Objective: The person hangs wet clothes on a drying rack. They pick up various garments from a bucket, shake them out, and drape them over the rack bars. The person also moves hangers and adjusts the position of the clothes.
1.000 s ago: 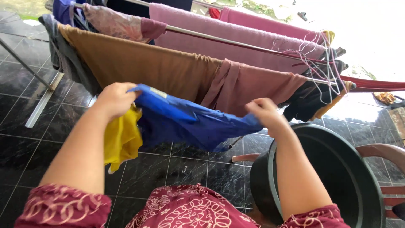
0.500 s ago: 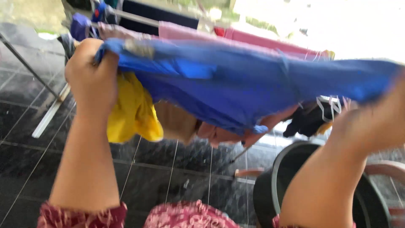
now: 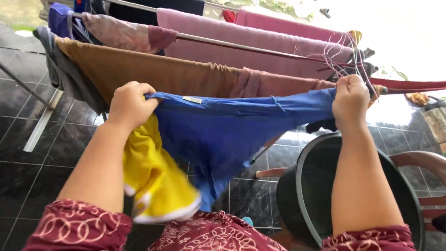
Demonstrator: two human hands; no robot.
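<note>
Blue garment (image 3: pixel 232 125) between left hand (image 3: pixel 130 104), right hand (image 3: pixel 350 100)

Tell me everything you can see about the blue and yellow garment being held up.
The garment is thin cloth, mostly blue with a yellow part hanging at the left and a small pale tag near its top edge. It is stretched level between the left hand and right hand, both gripping its top edge, its middle sagging, in front of the drying rack.

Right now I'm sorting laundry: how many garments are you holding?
2: a blue garment stretched between left hand and right hand, and a yellow garment hanging from the left hand.
</note>
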